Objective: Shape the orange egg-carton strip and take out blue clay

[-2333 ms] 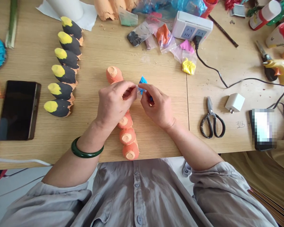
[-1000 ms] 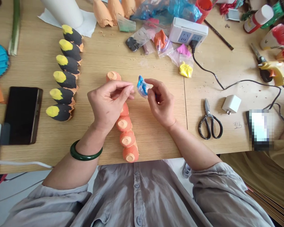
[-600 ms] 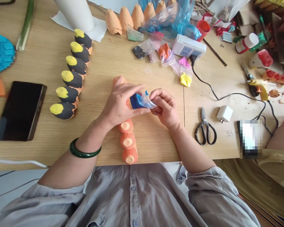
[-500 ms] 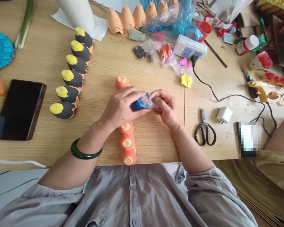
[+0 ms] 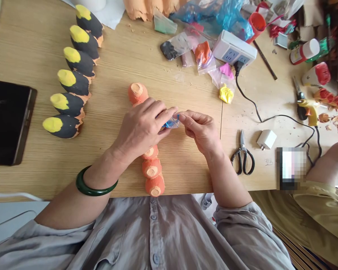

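Head view: I counted six black-and-yellow cones [image 5: 74,83] done along the left of the table [image 5: 25,123], while bare orange cones [image 5: 152,168] still lay in a line toward its near edge. The left hand [image 5: 143,129] and right hand [image 5: 201,133] pinched a plastic bag [image 5: 171,122] of blue clay mid-table. Against the earlier frame, less blue showed, and the fingers had closed over it.

We've got egg-carton cones [image 5: 74,83] in black with yellow tips and ragged orange bottoms, plain orange cones [image 5: 152,168] with pale tan centres, a little plastic bag of bright blue clay [image 5: 171,122], and a glossy dark green bangle [image 5: 97,191].
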### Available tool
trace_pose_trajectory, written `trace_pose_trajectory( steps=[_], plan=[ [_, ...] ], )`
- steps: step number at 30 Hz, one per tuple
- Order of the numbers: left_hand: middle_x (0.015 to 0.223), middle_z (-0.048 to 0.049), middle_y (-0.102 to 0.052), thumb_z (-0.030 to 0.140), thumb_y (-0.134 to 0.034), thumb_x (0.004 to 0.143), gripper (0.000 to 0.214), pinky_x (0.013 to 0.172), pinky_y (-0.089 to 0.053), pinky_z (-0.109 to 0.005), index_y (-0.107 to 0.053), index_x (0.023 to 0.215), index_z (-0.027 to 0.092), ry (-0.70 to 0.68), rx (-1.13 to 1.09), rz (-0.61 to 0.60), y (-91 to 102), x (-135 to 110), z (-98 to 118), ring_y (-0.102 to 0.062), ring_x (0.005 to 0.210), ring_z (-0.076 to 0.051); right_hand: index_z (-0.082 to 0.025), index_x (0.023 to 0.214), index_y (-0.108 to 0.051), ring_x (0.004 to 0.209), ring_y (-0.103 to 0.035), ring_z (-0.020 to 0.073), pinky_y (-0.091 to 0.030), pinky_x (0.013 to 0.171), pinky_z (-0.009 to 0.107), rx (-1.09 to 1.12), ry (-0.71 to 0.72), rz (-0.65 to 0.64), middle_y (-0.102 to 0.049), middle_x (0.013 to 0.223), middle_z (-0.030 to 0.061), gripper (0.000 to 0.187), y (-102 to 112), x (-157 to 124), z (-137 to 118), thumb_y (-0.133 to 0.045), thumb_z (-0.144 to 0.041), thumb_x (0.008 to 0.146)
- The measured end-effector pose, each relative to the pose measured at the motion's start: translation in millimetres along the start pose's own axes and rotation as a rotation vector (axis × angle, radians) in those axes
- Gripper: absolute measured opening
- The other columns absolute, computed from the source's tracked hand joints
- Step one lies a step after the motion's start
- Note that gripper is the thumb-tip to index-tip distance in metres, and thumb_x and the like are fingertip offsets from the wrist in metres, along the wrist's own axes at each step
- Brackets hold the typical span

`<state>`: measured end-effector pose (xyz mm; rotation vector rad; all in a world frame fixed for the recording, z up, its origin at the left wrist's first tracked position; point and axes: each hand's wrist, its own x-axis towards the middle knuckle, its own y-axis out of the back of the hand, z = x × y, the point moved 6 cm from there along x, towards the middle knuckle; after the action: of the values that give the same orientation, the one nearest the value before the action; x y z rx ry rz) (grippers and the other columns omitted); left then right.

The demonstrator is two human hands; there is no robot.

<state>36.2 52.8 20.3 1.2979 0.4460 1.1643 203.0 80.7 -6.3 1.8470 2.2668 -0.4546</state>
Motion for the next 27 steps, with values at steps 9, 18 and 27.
trace_pose_trajectory(
  steps=[9,18,27],
  plan=[
    [0.115,-0.0122,-0.077,0.016,-0.067,0.108,0.039,0.093,-0.063,-0.047,-0.075,0.146,0.023,0.0,-0.006,-0.045,-2.2,1.0,1.2,-0.075,0.114,-0.036,-0.025,0.076,-0.077,0.056,-0.026,0.0099,-0.022,0.045,0.031,0.04,-0.028,-0.015,-0.055,0.064,-0.0026,0.052,-2.5,1.1,1.6,-0.107,-0.066,0.068],
    [0.117,-0.0121,-0.078,0.018,-0.066,0.107,0.04,0.095,-0.063,-0.047,-0.073,0.146,0.024,0.026,-0.007,-0.045,-2.3,1.7,-1.6,-0.075,0.116,-0.037,-0.023,0.061,-0.058,0.055,-0.022,0.0066,-0.016,0.045,0.028,0.098,-0.035,-0.096,-0.04,0.063,-0.0051,0.067,-3.0,4.7,3.0,-0.101,-0.072,0.076],
    [0.118,-0.0119,-0.077,0.017,-0.064,0.109,0.036,0.094,-0.063,-0.048,-0.074,0.143,0.027,0.032,-0.052,-0.109,-3.5,3.0,-2.1,-0.075,0.119,-0.037,-0.025,0.083,-0.076,0.058,-0.032,0.0108,-0.024,0.048,0.03,0.043,-0.039,-0.019,-0.058,0.066,-0.0033,0.049,-3.3,0.9,4.4,-0.108,-0.06,0.07]
  ],
)
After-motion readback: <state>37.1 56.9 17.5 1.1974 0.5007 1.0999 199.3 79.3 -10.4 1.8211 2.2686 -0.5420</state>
